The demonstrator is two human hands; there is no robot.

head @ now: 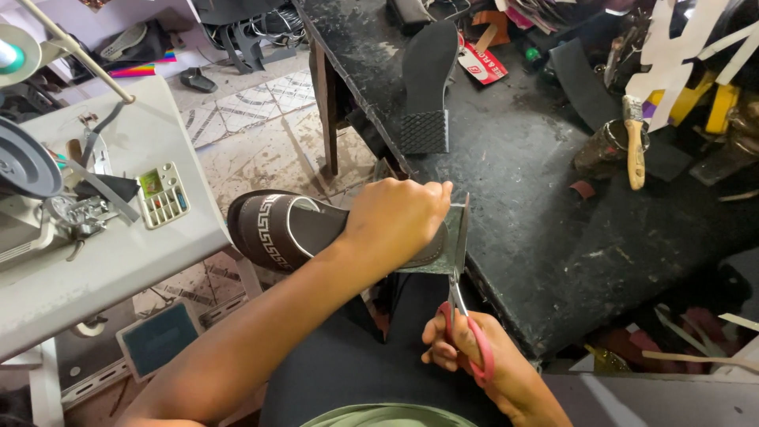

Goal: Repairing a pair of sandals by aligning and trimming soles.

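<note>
Near the centre of the frame the left hand (399, 217) was closed over the heel end of a dark brown slide sandal (288, 231), its patterned strap pointing toward the left of the frame, and held it in the air, level, apparently so that the grey sheet (457, 237) sticking out past the heel stood free for cutting. Just below, at lower centre, the right hand (466, 356) had its fingers through the red handles of a pair of scissors (465, 316), gripping them, the blades pointing up into the lower edge of that sheet; how far the blades were parted could not be told. A black workbench (538, 229) filled the right of the frame, with a loose black sole (427, 75) lying toward the upper centre and a wooden-handled brush (634, 142) resting on a dark pot at upper right, both well apart from the hands. At the left stood a white sewing-machine table (118, 253) with the machine and a small control panel (162, 195) on it.
</note>
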